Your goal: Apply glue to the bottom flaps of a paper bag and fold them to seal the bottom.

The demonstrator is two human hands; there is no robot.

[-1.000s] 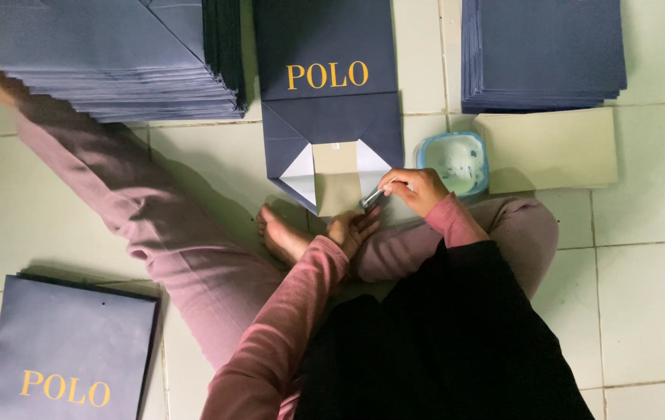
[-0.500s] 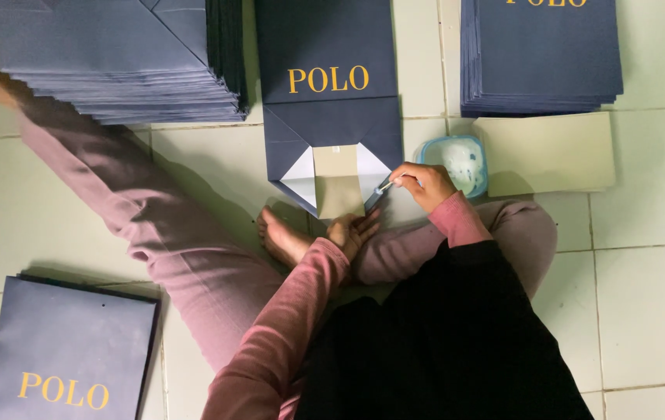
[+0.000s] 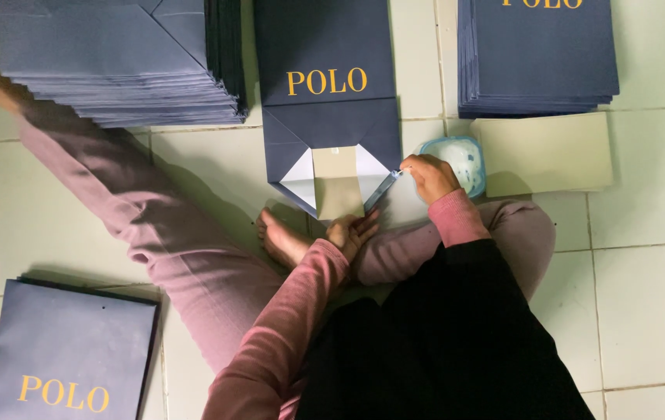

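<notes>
Right hand [image 3: 429,177] has its fingers pinched round a small brush [image 3: 383,190], tip angled down-left onto the open flaps of the bag [image 3: 332,132], which lies lengthwise straight ahead. Left hand [image 3: 354,232] sits loosely open at the bag's near edge. Glue tub [image 3: 457,159] just right, on the floor [image 3: 643,257].

A dark navy paper bag [image 3: 328,74] lies flat on the tiled floor, gold lettering up, its bottom end unfolded into pale flaps with a beige card panel [image 3: 338,183] between them. A slim brush [image 3: 381,190], held in the right hand [image 3: 429,177], touches the right flap's edge.
</notes>
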